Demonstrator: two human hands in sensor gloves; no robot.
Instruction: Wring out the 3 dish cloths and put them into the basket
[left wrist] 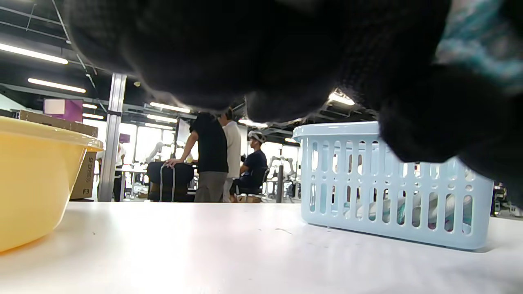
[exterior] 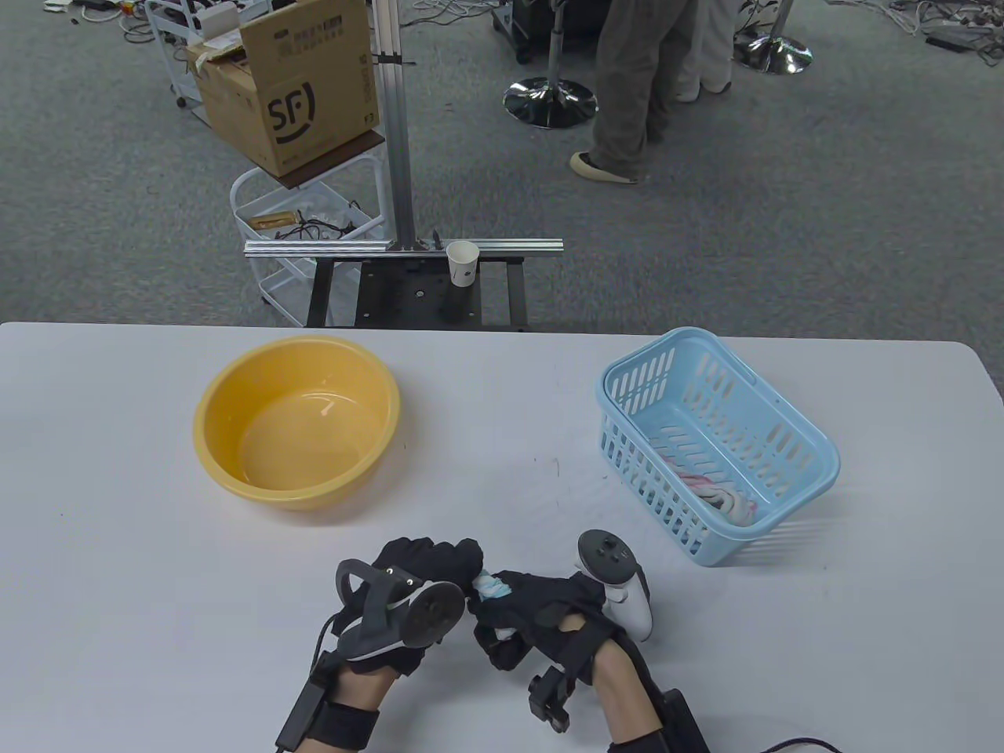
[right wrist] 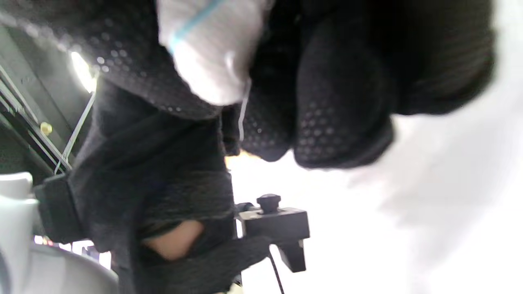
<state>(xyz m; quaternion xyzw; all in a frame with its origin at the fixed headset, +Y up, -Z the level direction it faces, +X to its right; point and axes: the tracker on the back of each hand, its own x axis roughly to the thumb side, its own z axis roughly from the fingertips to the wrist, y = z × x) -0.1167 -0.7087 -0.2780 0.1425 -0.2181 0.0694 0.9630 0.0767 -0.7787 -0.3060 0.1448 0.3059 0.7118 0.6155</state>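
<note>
Both hands meet near the table's front edge and grip one twisted white and blue dish cloth (exterior: 492, 587) between them. My left hand (exterior: 439, 569) curls round its left end, my right hand (exterior: 533, 608) round its right end. Only a short piece of cloth shows between the gloves; it shows again in the right wrist view as a white dish cloth (right wrist: 212, 53) with a blue stripe. The light blue basket (exterior: 816, 459) stands at the right, tilted, with a pink and white cloth (exterior: 725, 494) inside. The yellow basin (exterior: 227, 392) sits at the left.
A paper cup (exterior: 463, 263) stands on a metal frame beyond the table's far edge. A cardboard box (exterior: 306, 86) and a person's legs (exterior: 627, 94) are on the floor behind. The basket (left wrist: 392, 196) and basin (left wrist: 36, 175) flank bare tabletop.
</note>
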